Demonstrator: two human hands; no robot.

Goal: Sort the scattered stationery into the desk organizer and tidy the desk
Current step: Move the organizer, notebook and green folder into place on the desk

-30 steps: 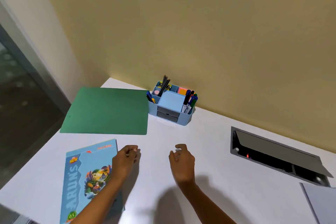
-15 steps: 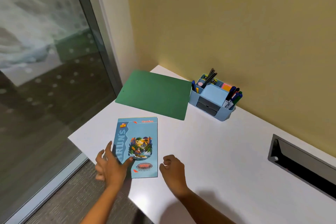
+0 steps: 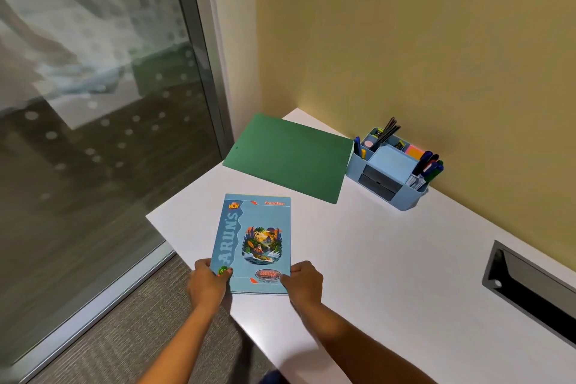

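On notebook (image 3: 256,243), left hand (image 3: 207,286), right hand (image 3: 304,283) pinching

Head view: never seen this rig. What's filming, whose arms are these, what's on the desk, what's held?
No machine here: one wide-angle camera worn on a person's head looks forward and down, so the bare arms are the wearer's. The left hand and right hand each grip a near corner of a blue notebook on the white desk. Beyond it lie a green folder and a blue desk organizer holding pens. A recessed slot sits at right.
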